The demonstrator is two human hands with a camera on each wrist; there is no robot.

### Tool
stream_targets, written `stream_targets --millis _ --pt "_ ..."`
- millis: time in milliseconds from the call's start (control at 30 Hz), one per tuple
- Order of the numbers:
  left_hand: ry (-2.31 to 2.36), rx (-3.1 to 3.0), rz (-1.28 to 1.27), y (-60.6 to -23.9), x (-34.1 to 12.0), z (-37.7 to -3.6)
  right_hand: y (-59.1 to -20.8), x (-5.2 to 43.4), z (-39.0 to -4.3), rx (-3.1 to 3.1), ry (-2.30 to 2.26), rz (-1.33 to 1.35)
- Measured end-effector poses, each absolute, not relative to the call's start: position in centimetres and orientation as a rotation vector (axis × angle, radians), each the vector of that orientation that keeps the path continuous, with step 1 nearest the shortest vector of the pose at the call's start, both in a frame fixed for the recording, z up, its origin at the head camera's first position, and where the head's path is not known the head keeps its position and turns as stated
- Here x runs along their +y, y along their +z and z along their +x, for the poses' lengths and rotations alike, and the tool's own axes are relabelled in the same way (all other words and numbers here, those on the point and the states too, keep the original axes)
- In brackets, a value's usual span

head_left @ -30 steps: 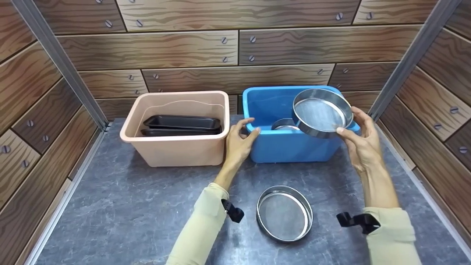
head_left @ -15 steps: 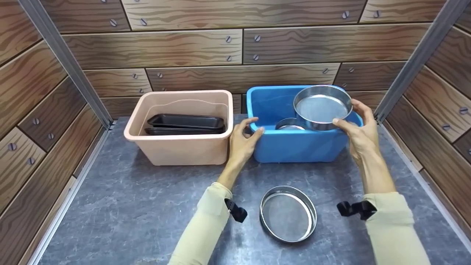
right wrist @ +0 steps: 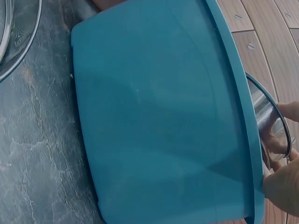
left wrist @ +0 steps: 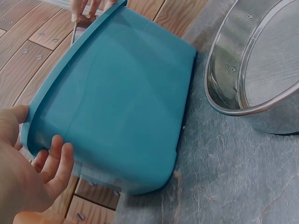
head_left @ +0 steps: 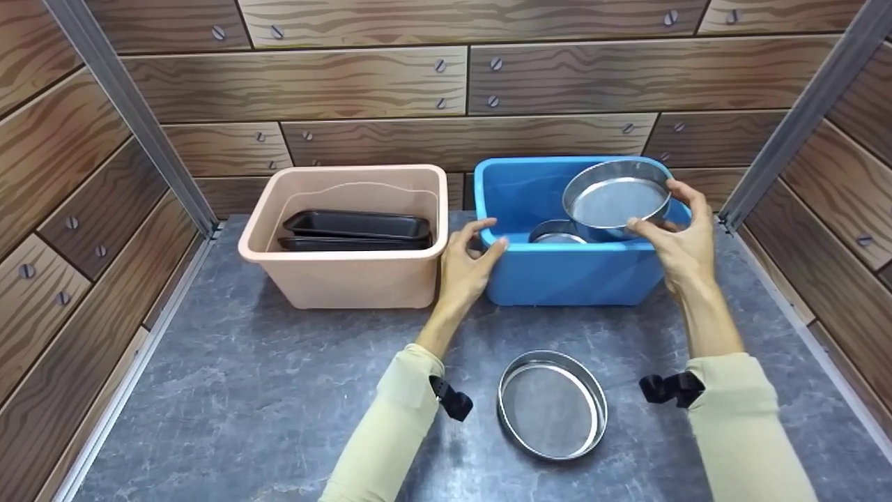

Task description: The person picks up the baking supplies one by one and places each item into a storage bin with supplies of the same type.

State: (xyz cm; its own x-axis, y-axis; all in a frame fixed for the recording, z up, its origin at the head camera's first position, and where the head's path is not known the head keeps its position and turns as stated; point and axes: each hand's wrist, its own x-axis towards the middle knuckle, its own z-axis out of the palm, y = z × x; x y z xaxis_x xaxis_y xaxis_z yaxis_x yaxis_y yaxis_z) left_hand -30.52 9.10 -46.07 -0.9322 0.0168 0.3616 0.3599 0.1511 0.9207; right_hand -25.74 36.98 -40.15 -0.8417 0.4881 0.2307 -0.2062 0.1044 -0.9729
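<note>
Right hand [head_left: 679, 240] pinches a round steel sieve [head_left: 614, 199] by its rim, now lower and flatter over the blue bin [head_left: 557, 275] than a second ago, nearing the sieve inside; left hand [head_left: 463, 268] steadies the bin's corner, fingers loosely spread.

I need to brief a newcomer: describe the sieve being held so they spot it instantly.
Find the blue tub right of the beige tub. Above its right end, the right hand grips a round steel sieve, tilted; unlike the sieve on the table, it is in the air.
</note>
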Motion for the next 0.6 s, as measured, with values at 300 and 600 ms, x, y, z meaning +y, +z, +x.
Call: stream_targets --millis 300,600 --pt "-1.886 -2.173 -0.367 -45.68 9.13 -30.65 -40.05 36.63 -25.79 -1.799 1.739 -0.297" --pt "-1.909 -2.179 -0.378 -45.97 8.87 -30.53 -40.78 36.90 -25.30 -1.684 1.858 -0.218"
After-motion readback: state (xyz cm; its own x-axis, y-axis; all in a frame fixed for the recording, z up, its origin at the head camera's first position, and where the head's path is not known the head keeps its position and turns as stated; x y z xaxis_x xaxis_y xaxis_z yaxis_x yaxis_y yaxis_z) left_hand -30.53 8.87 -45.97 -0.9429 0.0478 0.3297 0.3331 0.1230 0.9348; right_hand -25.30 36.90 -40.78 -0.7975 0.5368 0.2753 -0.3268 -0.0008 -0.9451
